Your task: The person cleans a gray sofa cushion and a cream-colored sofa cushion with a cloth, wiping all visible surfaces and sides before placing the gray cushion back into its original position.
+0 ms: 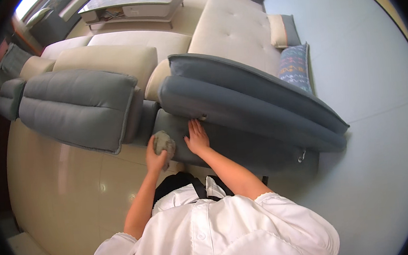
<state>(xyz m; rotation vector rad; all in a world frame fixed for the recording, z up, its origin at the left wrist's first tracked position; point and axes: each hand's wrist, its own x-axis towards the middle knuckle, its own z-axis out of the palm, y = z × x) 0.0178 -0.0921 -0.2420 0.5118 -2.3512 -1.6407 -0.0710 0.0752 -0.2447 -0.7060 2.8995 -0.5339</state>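
My left hand (156, 156) grips a bunched greyish-green cloth (164, 144), held beside the rear of a grey sofa. Flat on the sofa's grey back frame (242, 144) rests my right hand (197, 137), palm down and holding nothing. Its fingertips are close to a small metal bracket (203, 117) under the blue-grey backrest (245, 103). Farther right along the frame, a second metal fitting (302, 156) shows. A grey backrest cushion (78, 107) stands to the left of my hands.
Beyond the backrests lies the beige sofa seat (232, 30), with a patterned pillow (294, 66) and a two-tone pillow (283, 30) by the wall (359, 66). A coffee table (131, 4) bearing papers and small containers stands farther off. Glossy tiled floor (74, 189) extends at the left.
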